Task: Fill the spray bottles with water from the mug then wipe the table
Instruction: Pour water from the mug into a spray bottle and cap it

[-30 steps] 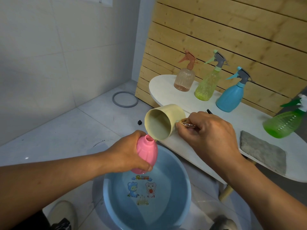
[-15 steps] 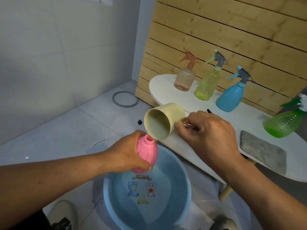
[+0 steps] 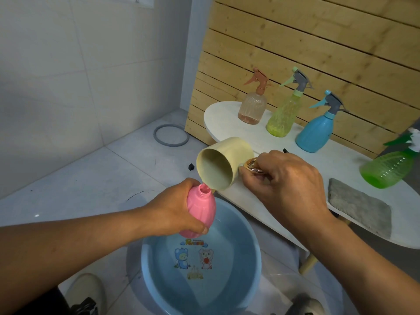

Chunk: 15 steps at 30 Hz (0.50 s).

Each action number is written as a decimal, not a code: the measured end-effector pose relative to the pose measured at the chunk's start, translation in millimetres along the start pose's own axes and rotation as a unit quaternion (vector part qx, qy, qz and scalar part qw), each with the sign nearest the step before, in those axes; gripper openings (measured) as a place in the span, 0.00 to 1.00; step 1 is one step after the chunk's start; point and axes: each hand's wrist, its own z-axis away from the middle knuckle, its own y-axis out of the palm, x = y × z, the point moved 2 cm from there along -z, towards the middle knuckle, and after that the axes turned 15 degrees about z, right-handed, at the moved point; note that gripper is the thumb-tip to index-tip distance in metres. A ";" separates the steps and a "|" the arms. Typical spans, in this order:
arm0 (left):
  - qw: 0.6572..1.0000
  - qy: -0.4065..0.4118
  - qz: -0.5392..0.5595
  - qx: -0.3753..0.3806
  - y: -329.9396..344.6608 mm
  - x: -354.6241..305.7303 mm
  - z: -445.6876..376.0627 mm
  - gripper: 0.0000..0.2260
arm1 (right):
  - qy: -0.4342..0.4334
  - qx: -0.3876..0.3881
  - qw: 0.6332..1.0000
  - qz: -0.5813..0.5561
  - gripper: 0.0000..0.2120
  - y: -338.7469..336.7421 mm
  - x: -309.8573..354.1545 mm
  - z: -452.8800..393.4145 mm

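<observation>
Head view: uncapped pink plastic spray bottle [image 3: 201,211] gripped by left hand [image 3: 175,209] over blue plastic basin [image 3: 255,258], six o'clock. Cream plastic mug [image 3: 223,163] tipped at bottle neck, handle pinched by right hand [image 3: 287,178]. Risk judged: narrow neck missed, water spilled.

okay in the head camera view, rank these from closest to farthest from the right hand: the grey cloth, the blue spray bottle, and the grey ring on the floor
From the right hand, which holds the mug's handle:
1. Grey cloth, on the table just to its right.
2. Blue spray bottle, upright at the table's back, beyond the hand.
3. Grey ring, on the floor far left by the wall.
</observation>
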 end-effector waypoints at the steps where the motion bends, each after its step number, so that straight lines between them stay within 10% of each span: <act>1: 1.000 -0.001 0.000 0.001 0.1 -0.2 0.0 0.40 | -0.001 -0.001 1.000 0.002 0.19 0.0 0.0 0.0; 15: 1.000 -0.003 0.003 0.002 1.3 0.2 -0.2 0.40 | -0.014 -0.014 1.000 0.013 0.18 0.6 -0.1 1.8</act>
